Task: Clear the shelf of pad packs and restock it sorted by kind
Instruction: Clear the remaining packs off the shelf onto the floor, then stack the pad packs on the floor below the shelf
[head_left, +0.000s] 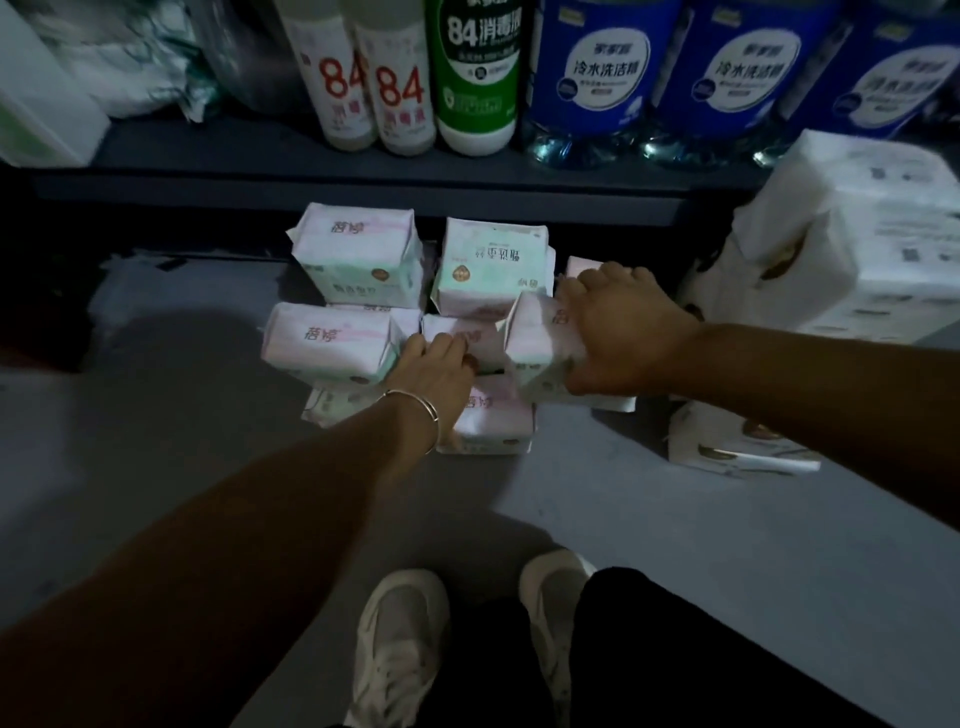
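Several pink-and-green pad packs lie stacked on the grey floor below the shelf. A green pack and a pink-topped pack sit at the back. Another pink pack lies at the front left. My right hand grips a pink pack at the right of the pile, thumb under it and fingers over its top. My left hand, with a bracelet on the wrist, reaches into the middle of the pile, fingers curled onto a pink pack. More packs lie under my left wrist.
The dark shelf above carries white disinfectant bottles, a green bottle and blue detergent jugs. Large white tissue bundles stand at the right, a flat white pack lies below them. My shoes are at the bottom.
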